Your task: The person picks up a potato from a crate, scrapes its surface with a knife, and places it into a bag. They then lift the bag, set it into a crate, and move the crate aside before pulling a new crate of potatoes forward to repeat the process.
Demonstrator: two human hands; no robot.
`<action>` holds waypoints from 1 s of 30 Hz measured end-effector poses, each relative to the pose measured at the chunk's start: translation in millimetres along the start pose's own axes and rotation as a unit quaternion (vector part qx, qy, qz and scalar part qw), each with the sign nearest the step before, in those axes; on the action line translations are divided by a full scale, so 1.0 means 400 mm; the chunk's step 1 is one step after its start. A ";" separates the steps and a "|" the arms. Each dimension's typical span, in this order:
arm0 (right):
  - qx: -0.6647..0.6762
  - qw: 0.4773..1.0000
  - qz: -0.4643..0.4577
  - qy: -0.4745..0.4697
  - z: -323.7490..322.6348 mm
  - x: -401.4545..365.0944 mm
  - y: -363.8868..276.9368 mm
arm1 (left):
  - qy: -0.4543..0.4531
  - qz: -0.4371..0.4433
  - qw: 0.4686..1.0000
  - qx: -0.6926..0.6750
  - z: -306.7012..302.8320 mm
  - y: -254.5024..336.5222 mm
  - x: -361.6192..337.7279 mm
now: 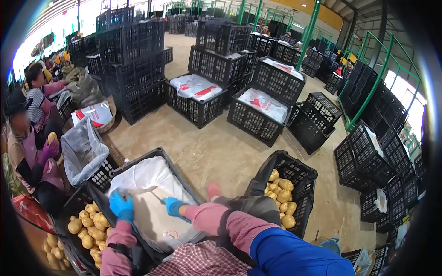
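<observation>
Left hand (pixel 120 205): fingers closed on bag (pixel 152 181) edge. Right hand (pixel 174 205): on bag, grip unclear. Bag lines crate (pixel 162 152) just ahead. Judged soft, light, slippery; hold at rim edge. Potatoes (pixel 87 227) left; stacks (pixel 133 46) beyond.

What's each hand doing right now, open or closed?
Left hand: closed on the white bag edge.
Right hand: on the bag inside the crate; grip cannot be told.

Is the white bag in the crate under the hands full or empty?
Empty: the white plastic bag lining the black plastic crate shows only bare liner, with nothing lying in it.
</observation>
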State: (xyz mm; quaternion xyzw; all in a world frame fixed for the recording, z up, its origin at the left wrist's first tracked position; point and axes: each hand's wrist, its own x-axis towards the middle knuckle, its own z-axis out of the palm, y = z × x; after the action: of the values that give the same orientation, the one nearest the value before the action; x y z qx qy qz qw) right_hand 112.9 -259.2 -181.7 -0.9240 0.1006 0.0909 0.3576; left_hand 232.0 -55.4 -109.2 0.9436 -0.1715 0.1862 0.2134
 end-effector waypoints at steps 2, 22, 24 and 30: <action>-0.050 0.994 0.005 0.099 0.060 0.101 0.100 | -0.167 0.067 0.950 -0.256 -0.033 0.087 -0.045; 0.154 0.968 0.169 -0.101 -0.409 0.316 0.237 | -0.260 0.006 0.961 -0.098 0.424 -0.480 0.439; 0.097 0.942 0.273 -0.171 -0.413 0.219 0.268 | -0.097 -0.102 0.988 -0.054 0.304 -0.373 0.375; -0.051 0.979 0.194 0.032 -0.471 0.034 0.243 | -0.280 0.161 0.889 -0.323 -0.094 0.005 -0.102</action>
State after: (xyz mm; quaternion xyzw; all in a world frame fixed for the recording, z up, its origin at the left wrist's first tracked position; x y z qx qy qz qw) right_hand 119.6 -459.2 -110.3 -0.9063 0.2848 0.1336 0.2822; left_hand 185.1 -29.7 -94.4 0.7949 -0.4240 -0.1200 0.4170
